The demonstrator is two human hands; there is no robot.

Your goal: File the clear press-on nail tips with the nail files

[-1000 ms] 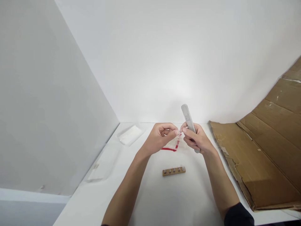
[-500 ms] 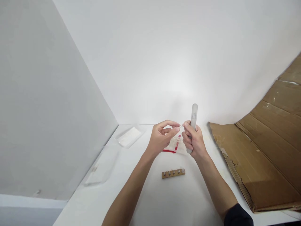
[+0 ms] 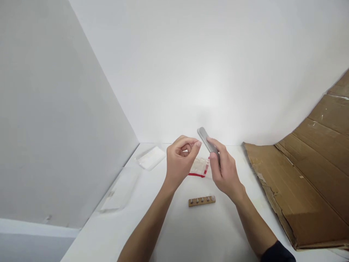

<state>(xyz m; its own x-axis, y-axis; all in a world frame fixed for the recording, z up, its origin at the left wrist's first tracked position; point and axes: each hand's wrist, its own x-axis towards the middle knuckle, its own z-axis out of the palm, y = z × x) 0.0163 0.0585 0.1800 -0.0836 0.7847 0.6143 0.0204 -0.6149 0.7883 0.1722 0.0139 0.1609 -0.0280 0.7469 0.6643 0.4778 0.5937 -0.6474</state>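
My right hand [image 3: 224, 171] grips a slim grey bar with rounded ends [image 3: 206, 139], thumb on the near side and fingers along the far side. The bar tilts up to the left, and its exact kind does not show. My left hand [image 3: 180, 156] is in a pinch just left of it, thumb tip against forefinger; whatever sits between the tips is too small to make out. Below both hands a brown strip [image 3: 202, 201] holding several small metal pieces lies on the white table. Behind the hands lies a clear bag with red edging [image 3: 199, 168], partly covered.
On the left side of the table are a clear tray or packet with white contents [image 3: 151, 158] and another clear plastic packet [image 3: 120, 193]. A large folded cardboard sheet [image 3: 297, 196] covers the right side. White walls rise at the back and left.
My hands have drawn apart. My right hand has turned the bar from nearly upright to leaning left, showing its grey face. My left hand has moved slightly left, still pinched.
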